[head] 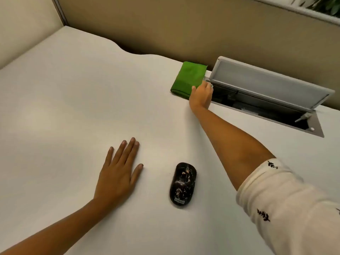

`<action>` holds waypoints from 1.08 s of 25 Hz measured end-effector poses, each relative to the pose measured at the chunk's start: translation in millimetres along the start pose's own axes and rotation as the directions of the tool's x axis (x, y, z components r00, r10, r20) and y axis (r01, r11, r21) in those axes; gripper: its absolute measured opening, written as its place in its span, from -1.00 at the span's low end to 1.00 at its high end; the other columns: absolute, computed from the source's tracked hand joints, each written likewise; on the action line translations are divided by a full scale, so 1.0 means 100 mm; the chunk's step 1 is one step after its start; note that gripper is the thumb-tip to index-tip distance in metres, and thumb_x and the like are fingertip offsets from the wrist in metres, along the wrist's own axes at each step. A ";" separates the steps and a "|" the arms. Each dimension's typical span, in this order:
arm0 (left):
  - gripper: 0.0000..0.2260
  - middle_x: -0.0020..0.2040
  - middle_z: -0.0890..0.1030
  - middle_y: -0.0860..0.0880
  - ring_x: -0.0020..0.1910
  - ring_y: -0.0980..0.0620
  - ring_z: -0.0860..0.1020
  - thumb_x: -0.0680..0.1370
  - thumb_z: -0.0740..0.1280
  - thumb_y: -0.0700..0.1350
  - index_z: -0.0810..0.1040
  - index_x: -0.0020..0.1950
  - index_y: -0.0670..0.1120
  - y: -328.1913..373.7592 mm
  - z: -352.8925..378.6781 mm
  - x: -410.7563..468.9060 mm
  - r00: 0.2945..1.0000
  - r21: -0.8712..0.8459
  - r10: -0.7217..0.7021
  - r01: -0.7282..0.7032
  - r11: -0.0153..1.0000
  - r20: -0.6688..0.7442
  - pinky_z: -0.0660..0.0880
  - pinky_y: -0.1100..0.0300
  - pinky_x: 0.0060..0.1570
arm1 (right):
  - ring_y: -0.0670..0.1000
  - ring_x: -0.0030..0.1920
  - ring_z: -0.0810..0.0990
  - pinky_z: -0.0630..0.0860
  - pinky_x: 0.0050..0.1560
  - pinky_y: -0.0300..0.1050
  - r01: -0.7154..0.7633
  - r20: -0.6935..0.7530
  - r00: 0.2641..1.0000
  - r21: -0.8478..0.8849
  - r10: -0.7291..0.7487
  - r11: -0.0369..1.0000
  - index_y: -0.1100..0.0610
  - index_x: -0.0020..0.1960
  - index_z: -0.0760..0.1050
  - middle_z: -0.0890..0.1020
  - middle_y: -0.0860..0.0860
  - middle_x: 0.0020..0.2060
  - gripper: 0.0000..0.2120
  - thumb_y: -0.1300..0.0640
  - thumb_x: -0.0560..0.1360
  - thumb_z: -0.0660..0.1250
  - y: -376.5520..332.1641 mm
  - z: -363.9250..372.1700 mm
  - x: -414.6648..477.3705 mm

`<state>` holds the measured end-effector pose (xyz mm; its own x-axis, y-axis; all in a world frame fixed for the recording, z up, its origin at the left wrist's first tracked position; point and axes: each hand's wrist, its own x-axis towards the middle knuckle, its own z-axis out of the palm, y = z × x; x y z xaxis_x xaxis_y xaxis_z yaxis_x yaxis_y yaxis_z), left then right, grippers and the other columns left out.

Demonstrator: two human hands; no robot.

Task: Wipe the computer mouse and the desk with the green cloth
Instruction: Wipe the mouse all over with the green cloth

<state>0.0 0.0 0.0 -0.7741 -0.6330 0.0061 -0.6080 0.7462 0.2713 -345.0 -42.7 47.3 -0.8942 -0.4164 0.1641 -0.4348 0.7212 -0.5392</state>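
A folded green cloth [187,78] lies at the far edge of the white desk [73,100], beside the cable hatch. My right hand [201,97] reaches out to the cloth's near right corner, its fingers curled over that corner and touching it; the cloth still lies flat. A black computer mouse [182,184] with pale speckles sits on the desk near me, between my two arms. To the left of the mouse my left hand [119,172] rests flat on the desk, palm down, fingers spread, holding nothing.
A grey cable hatch [272,83] stands open at the back right, with a dark recess [257,105] under its raised lid. Beige partition walls [165,24] enclose the desk at the back and left. The desk's back edge curves inward near the middle.
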 end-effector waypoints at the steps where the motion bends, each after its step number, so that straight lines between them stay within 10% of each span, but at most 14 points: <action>1: -0.45 0.59 -0.03 0.07 0.56 0.07 -0.06 0.62 -0.10 0.16 -0.08 0.58 0.00 0.00 -0.01 0.02 1.000 0.012 0.006 -0.006 1.000 -0.005 -0.07 0.00 0.52 | 0.16 0.32 0.37 0.33 0.32 -0.03 -0.029 -0.016 0.999 -0.041 0.029 0.999 0.31 0.34 0.32 0.44 0.21 0.30 -0.58 0.07 0.60 0.21 -0.04 0.02 0.07; 8: -0.46 0.59 0.00 0.06 0.56 0.06 -0.03 0.62 -0.09 0.15 -0.05 0.58 -0.01 -0.02 0.01 0.03 0.999 0.043 0.018 -0.016 0.999 -0.037 -0.03 -0.03 0.51 | 0.22 0.30 0.40 0.40 0.30 0.08 -0.202 0.063 0.976 -0.108 0.209 0.974 0.34 0.36 0.27 0.38 0.23 0.33 -0.37 -0.07 0.50 0.35 -0.16 0.08 0.23; 19: -0.46 0.58 -0.01 0.07 0.56 0.07 -0.05 0.62 -0.11 0.15 -0.07 0.57 0.00 -0.01 0.00 0.02 0.999 0.033 0.018 -0.016 0.999 -0.043 -0.06 -0.01 0.51 | 0.06 0.05 0.55 0.49 -0.21 -0.19 -0.422 0.377 0.847 0.046 0.375 0.906 0.26 0.30 0.38 0.53 0.08 0.20 -0.65 0.19 0.54 0.28 -0.34 -0.22 0.24; 27: -0.45 0.58 0.00 0.07 0.56 0.08 -0.06 0.62 -0.12 0.16 -0.06 0.57 0.00 -0.01 0.02 0.01 0.998 0.023 0.026 -0.025 0.999 -0.065 -0.07 -0.01 0.52 | 0.24 0.10 0.53 0.53 0.16 0.06 -0.669 0.657 0.694 0.436 0.295 0.602 0.30 0.08 0.53 0.54 0.20 0.21 -0.65 0.50 0.34 0.20 -0.18 -0.66 -0.07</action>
<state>-0.6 -0.7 -2.3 -0.7767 -0.6253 0.0760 -0.5924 0.7661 0.2491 -338.1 -16.3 110.3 -0.6789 -0.4399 -0.5879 0.3830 0.4709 -0.7947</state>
